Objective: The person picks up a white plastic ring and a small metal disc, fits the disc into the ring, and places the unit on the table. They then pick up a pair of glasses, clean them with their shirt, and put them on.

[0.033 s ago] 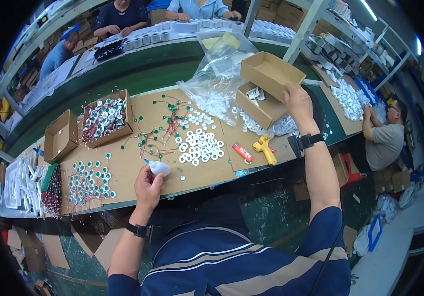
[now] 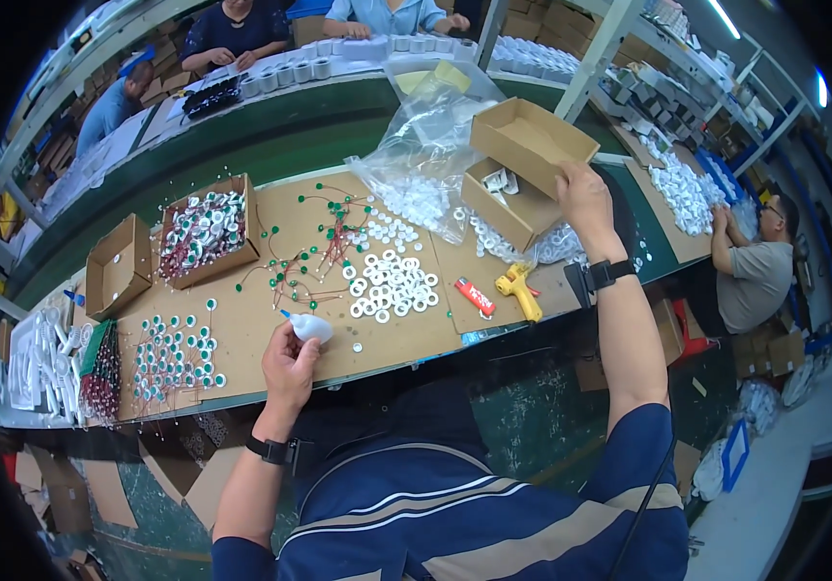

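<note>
Squeeze bottle (image 2: 312, 328) wht w/ blue tip (image 2: 285, 314); upper box (image 2: 532, 143) brn; glue gun (image 2: 520, 290) yel; lighter (image 2: 476, 296) red & wht. Rings (image 2: 380, 317) wht; discs (image 2: 320, 186) grn, wires (image 2: 340, 242) red. Person's shirt (image 2: 416, 513) navy w/ tan & wht stripes; wrist straps (image 2: 614, 272) blk.

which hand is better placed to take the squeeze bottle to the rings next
Probably the left hand: it holds the squeeze bottle near the white rings, while the right hand holds the upper cardboard box.

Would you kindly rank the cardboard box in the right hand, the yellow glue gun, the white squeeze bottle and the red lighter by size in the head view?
Cardboard box
Yellow glue gun
White squeeze bottle and red lighter: too alike to rank.
</note>
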### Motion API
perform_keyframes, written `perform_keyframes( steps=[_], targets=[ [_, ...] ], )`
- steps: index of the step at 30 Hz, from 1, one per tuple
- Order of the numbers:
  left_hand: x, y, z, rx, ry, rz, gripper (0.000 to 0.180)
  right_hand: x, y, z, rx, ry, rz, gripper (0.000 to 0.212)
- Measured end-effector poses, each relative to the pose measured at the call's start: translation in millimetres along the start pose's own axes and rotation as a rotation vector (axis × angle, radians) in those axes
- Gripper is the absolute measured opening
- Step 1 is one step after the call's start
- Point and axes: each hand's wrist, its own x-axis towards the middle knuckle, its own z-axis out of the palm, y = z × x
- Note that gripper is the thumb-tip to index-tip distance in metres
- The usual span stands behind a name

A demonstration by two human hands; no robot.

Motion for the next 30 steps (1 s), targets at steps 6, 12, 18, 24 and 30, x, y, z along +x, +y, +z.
perform_keyframes(
  steps=[6,12,18,24,30],
  targets=[
    [-4.3,1.5,-0.8,0.017,0.011,-0.003,0.044,-15.3,-9.1,-5.8,-0.018,-0.019,-0.021,0.027],
    [-4.7,-2.1,1.1,-0.021,0.016,-0.021,0.045,-32.1,-51.9,-26.1,0.126,0.142,-0.165,0.022],
    [0.2,-6.5,0.9,0.063,0.0,0.026,0.044,-81.3,-122.4,-11.9,0.397,-0.067,-0.422,0.017],
    [-3.0,-5.3,0.3,0.134,-0.024,0.002,0.039,-130.7,-167.2,18.8,0.499,-0.287,-0.539,0.018],
    [11.5,16.6,-6.4,0.058,0.245,0.008,0.041,-143.5,-177.2,7.6,0.532,-0.335,-0.605,0.02]
  ],
)
